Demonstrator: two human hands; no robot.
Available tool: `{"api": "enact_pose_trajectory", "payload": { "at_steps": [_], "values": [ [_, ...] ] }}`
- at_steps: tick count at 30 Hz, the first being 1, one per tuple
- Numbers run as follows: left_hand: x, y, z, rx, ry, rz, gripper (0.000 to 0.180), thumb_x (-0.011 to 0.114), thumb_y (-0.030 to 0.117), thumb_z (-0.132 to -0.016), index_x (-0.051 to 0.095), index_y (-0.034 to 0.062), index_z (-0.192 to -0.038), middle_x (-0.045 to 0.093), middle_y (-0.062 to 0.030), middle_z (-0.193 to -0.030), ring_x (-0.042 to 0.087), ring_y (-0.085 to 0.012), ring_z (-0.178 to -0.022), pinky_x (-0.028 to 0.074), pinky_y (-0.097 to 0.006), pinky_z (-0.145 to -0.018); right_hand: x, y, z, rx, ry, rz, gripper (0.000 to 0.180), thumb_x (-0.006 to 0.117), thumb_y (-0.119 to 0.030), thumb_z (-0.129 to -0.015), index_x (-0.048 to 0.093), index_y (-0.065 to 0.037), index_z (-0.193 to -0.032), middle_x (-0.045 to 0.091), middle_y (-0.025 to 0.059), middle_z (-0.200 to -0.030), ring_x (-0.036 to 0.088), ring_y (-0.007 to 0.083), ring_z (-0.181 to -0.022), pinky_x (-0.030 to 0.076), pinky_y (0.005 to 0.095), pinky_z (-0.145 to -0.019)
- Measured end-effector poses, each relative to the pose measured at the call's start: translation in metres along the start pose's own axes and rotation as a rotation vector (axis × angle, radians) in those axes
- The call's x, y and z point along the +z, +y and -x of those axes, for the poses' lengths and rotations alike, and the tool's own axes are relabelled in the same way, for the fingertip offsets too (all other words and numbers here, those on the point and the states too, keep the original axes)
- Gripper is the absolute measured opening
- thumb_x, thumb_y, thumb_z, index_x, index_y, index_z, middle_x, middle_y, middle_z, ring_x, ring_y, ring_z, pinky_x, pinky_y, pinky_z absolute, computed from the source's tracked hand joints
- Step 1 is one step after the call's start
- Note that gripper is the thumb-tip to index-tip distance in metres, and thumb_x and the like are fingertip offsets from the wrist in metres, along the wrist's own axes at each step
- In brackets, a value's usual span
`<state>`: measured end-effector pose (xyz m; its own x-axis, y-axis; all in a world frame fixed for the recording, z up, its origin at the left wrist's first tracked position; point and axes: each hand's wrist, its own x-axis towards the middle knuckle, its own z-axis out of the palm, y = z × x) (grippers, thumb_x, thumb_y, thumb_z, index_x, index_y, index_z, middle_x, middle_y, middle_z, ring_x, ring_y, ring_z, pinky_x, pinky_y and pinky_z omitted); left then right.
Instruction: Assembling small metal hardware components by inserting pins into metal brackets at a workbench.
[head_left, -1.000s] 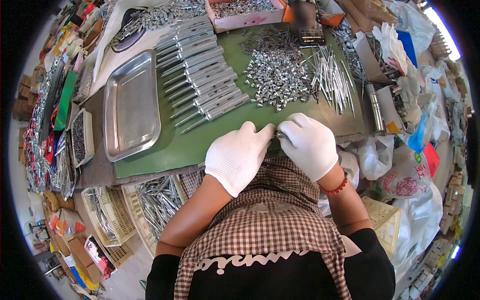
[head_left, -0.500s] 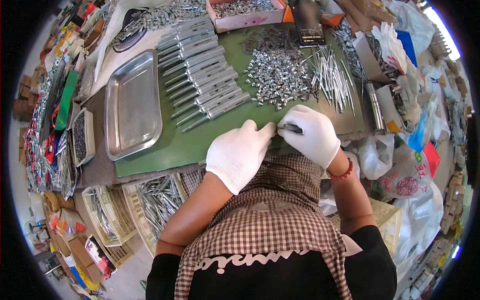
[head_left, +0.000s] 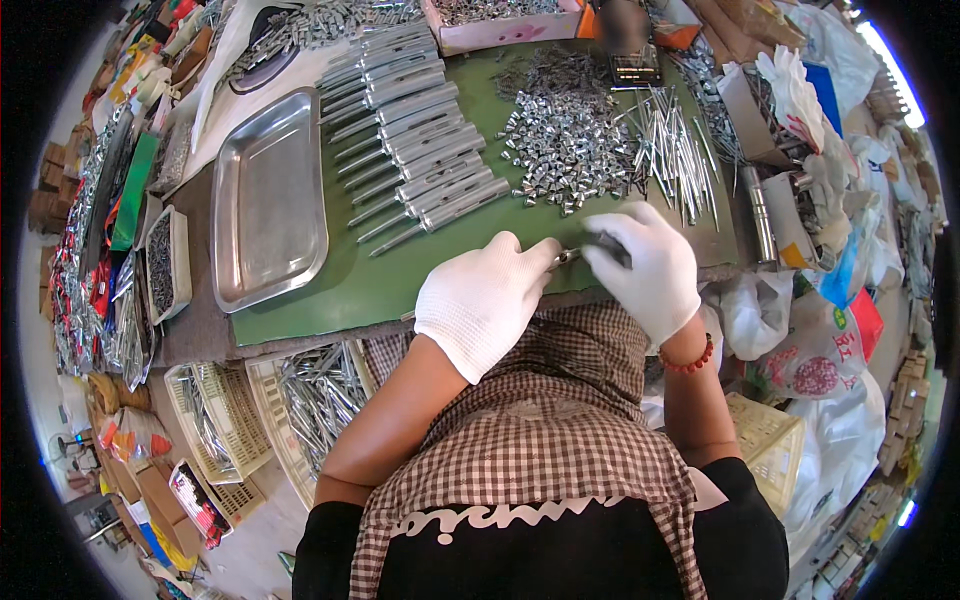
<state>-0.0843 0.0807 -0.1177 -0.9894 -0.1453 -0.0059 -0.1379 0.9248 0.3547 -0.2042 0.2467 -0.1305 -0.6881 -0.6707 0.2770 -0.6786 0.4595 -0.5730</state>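
Observation:
White knit gloves cover both hands, low over the front of a green mat. My left hand is closed in a pinch on a small shiny metal part, which sticks out past the fingertips. Just to the right of it, my right hand is curled, with its fingertips apart from that part. Something dark shows between its thumb and fingers; its kind is unclear. Beyond the hands lie a heap of small silvery sleeve-like pieces, thin metal rods and a row of grey metal tubes with thin rod ends.
A steel tray lies at the left of the mat. Dark small pieces and a pink-edged box of parts are at the far side. Baskets of metal rods stand below the table edge; plastic bags crowd the right.
My right hand has drawn back a little to the right, away from the left fingertips, and its fingers have loosened. The small metal part now shows at my left fingertips.

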Motion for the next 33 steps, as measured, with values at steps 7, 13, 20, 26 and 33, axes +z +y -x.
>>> {"api": "enact_pose_trajectory", "payload": {
  "at_steps": [7,13,20,26,33],
  "values": [
    [0.002,-0.003,0.0,0.02,0.051,0.041,0.022,0.061,0.024,-0.092,0.064,0.0213,-0.114,0.06,-0.0096,-0.083,0.064,-0.0323,-0.071,0.052,-0.042,-0.062,0.003,-0.008,0.001,-0.037,0.021,-0.195,0.014,0.076,-0.011,-0.079,0.07,-0.008,-0.091,0.065,0.009,-0.085,0.067,0.0258,-0.074,0.053,0.0339,-0.067],
    [0.001,-0.004,0.0,-0.001,0.054,0.087,0.022,0.062,0.025,-0.091,0.067,0.0216,-0.113,0.062,-0.0092,-0.084,0.065,-0.0317,-0.074,0.052,-0.041,-0.063,-0.003,0.002,0.008,0.367,0.038,-0.677,0.014,0.068,0.002,-0.087,0.063,0.0,-0.1,0.068,0.001,-0.09,0.056,0.0037,-0.072,0.048,0.02,-0.065],
    [0.002,-0.008,0.0,0.019,0.09,0.16,0.022,0.062,0.025,-0.092,0.068,0.0211,-0.113,0.064,-0.0089,-0.084,0.065,-0.0314,-0.075,0.052,-0.04,-0.065,-0.006,-0.008,0.008,0.249,0.053,-0.49,0.015,0.063,0.004,-0.088,0.068,0.0,-0.101,0.066,0.0013,-0.093,0.057,0.0066,-0.081,0.047,0.0222,-0.075],
    [0.002,-0.011,-0.001,0.037,0.101,0.189,0.022,0.062,0.023,-0.091,0.068,0.0195,-0.113,0.064,-0.0088,-0.085,0.065,-0.0319,-0.077,0.052,-0.039,-0.066,0.001,-0.004,0.004,0.039,0.08,-0.356,0.021,0.069,0.001,-0.083,0.075,-0.009,-0.1,0.067,0.0088,-0.094,0.065,0.0198,-0.076,0.052,0.0276,-0.071],
    [0.0,-0.007,0.0,0.046,0.108,0.182,0.024,0.063,0.023,-0.091,0.068,0.0187,-0.113,0.063,-0.01,-0.084,0.065,-0.0323,-0.076,0.052,-0.04,-0.065,0.005,-0.012,-0.002,-0.131,-0.023,-0.157,0.024,0.067,-0.005,-0.083,0.072,-0.013,-0.105,0.068,0.0078,-0.091,0.068,0.0275,-0.077,0.054,0.0364,-0.068]
  ]
}}
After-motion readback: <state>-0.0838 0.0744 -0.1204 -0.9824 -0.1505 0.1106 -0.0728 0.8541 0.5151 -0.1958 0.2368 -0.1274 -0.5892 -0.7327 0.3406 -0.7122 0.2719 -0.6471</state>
